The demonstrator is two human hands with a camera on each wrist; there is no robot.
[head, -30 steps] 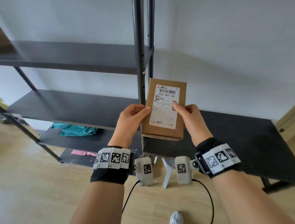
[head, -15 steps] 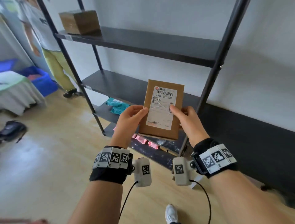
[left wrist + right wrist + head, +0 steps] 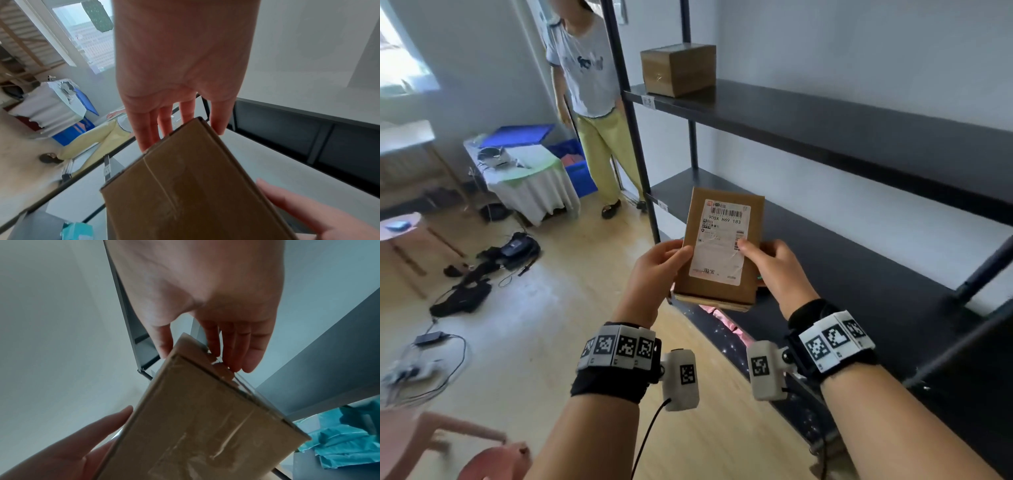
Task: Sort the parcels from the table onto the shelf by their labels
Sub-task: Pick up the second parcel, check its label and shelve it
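A flat brown cardboard parcel (image 3: 722, 250) with a white barcode label is held upright in front of the black shelf unit (image 3: 859, 130). My left hand (image 3: 664, 260) grips its left edge, thumb on the front and fingers (image 3: 148, 128) behind. My right hand (image 3: 767, 260) grips the right edge, thumb on the label and fingers (image 3: 236, 350) on the back. The parcel's taped back (image 3: 185, 186) (image 3: 195, 426) fills the wrist views. A second brown box (image 3: 677, 68) sits at the left end of the upper shelf.
A person (image 3: 592, 102) stands left of the shelf's upright post (image 3: 626, 113). Blue bins (image 3: 571, 164) and a cloth-covered table (image 3: 527, 178) stand behind. Bags and cables (image 3: 482, 274) lie on the wooden floor. Teal bags (image 3: 339, 434) rest on a lower shelf.
My view has swung left along the shelf, bringing the upper-shelf box and the person closer. Both hands keep the same hold on the parcel.
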